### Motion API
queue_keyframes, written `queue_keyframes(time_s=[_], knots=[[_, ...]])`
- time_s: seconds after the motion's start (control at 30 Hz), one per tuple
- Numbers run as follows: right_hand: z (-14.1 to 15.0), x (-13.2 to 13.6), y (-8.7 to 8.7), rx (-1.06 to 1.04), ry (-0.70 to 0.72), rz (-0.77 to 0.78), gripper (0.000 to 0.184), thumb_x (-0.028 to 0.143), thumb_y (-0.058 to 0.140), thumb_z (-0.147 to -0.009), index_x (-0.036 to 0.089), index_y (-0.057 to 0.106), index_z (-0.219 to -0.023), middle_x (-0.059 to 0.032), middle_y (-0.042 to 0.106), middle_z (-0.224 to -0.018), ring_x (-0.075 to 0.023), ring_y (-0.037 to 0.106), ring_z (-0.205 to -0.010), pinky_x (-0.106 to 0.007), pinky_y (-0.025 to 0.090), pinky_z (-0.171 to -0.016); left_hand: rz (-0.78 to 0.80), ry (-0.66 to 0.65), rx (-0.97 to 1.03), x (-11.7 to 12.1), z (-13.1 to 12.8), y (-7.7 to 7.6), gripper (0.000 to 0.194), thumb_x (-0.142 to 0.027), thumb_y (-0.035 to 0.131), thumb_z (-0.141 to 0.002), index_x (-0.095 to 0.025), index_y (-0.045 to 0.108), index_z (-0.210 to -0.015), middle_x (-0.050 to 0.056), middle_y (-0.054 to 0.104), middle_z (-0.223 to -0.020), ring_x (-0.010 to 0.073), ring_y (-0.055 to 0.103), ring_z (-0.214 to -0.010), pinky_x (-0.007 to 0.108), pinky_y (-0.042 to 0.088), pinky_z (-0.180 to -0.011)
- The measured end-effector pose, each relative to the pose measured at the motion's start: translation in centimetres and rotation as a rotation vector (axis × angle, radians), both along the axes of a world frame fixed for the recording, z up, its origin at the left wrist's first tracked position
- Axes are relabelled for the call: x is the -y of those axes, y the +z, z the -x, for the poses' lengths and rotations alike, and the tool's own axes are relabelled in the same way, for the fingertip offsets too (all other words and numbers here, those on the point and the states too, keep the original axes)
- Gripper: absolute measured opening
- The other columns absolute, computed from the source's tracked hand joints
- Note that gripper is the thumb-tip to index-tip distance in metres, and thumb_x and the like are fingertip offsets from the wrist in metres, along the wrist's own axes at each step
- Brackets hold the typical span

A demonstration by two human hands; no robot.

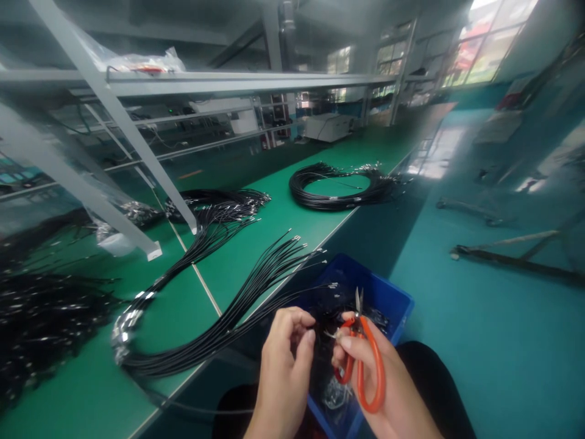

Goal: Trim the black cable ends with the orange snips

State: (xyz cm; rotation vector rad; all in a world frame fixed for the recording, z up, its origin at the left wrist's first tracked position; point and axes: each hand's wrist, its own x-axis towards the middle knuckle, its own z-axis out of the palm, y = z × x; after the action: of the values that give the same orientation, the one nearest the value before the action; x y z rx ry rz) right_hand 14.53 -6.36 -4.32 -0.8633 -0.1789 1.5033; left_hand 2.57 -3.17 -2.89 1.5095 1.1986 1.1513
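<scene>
My right hand [365, 360] is wrapped around a pair of orange-handled scissors [375, 372], blades pointing up and slightly parted. Its thumb and forefinger also pinch a small pale piece, too small to name. Beside it, my left hand [289, 360] has curled fingers with the thumb close to them; whatever lies between them is hidden. Both hands are above a blue bin [402, 299] with dark scraps and clear plastic inside. A bundle of black cables [183, 360] curves across the green table, its loose tipped ends reaching past the table edge near my left hand.
On the green table [256, 244], a coiled ring of black cables [311, 198] lies farther back. More black cables [50, 329] are heaped at the left. White shelf posts [132, 128] rise from the table. A wheeled metal stand [512, 259] is on the floor to the right.
</scene>
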Motion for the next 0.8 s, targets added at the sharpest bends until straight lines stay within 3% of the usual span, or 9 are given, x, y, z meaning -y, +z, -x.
queue_keyframes(time_s=[0.1,0.2,0.3,0.43,0.53,0.63,0.8], knots=[[0.0,0.0,0.0,-0.004,-0.003,-0.010,0.032,0.018,0.070,-0.070,0.021,0.054,-0.097,0.0022,0.059,-0.068,-0.0136,0.055,-0.059,-0.022,0.043,-0.050,-0.250,0.005,-0.259,0.4,0.0,0.4,0.020,-0.013,0.058,-0.077,-0.024,0.071,-0.087,0.009,0.060,-0.099,0.0209,0.058,-0.079,0.028,0.045,-0.071],[0.0,0.0,0.0,0.006,0.024,-0.029,0.028,0.018,0.068,-0.072,0.021,0.054,-0.097,0.0026,0.059,-0.065,-0.0135,0.053,-0.058,-0.022,0.042,-0.050,-0.338,0.071,-0.338,0.7,0.0,0.4,0.019,-0.014,0.058,-0.077,-0.025,0.073,-0.079,0.009,0.062,-0.094,0.0212,0.060,-0.077,0.027,0.045,-0.069],[-0.1,0.1,0.2,0.038,0.026,-0.060,0.022,0.018,0.063,-0.076,0.020,0.054,-0.096,0.0029,0.057,-0.062,-0.0129,0.049,-0.055,-0.022,0.041,-0.051,-0.201,0.096,-0.244,0.8,0.0,0.2,0.014,-0.016,0.058,-0.078,-0.023,0.070,-0.079,0.006,0.064,-0.084,0.0196,0.059,-0.072,0.025,0.045,-0.064],[0.0,0.0,0.4,0.015,0.002,-0.057,0.025,0.016,0.063,-0.074,0.019,0.054,-0.097,0.0033,0.056,-0.063,-0.0112,0.047,-0.054,-0.021,0.039,-0.051,0.093,-0.113,-0.019,1.0,-0.3,-0.2,0.006,-0.021,0.061,-0.077,-0.018,0.066,-0.074,0.002,0.063,-0.067,0.0162,0.057,-0.061,0.022,0.043,-0.058],[0.1,-0.2,0.8,0.067,-0.035,-0.052,0.030,0.015,0.068,-0.070,0.019,0.055,-0.097,0.0036,0.057,-0.065,-0.0089,0.045,-0.050,-0.020,0.038,-0.049,0.241,-0.140,0.125,1.0,-0.4,-0.9,0.013,-0.026,0.064,-0.075,-0.016,0.063,-0.067,0.000,0.058,-0.058,0.0103,0.047,-0.050,0.019,0.037,-0.049],[0.1,-0.5,1.2,0.171,-0.105,-0.050,0.034,0.018,0.073,-0.067,0.020,0.056,-0.097,0.0007,0.063,-0.073,-0.0099,0.049,-0.057,-0.020,0.041,-0.054,0.341,-0.144,0.245,0.8,-0.4,-1.8,0.021,-0.031,0.069,-0.071,-0.014,0.060,-0.064,-0.003,0.052,-0.052,0.0057,0.035,-0.040,0.017,0.027,-0.040],[0.4,-0.7,1.5,0.254,-0.107,-0.094,0.036,0.018,0.074,-0.066,0.021,0.055,-0.096,0.0010,0.063,-0.072,-0.0148,0.056,-0.066,-0.023,0.045,-0.057,0.401,-0.169,0.318,0.8,-0.3,-2.2,0.026,-0.033,0.072,-0.068,-0.013,0.057,-0.062,-0.003,0.051,-0.050,0.0036,0.032,-0.037,0.016,0.021,-0.037]])
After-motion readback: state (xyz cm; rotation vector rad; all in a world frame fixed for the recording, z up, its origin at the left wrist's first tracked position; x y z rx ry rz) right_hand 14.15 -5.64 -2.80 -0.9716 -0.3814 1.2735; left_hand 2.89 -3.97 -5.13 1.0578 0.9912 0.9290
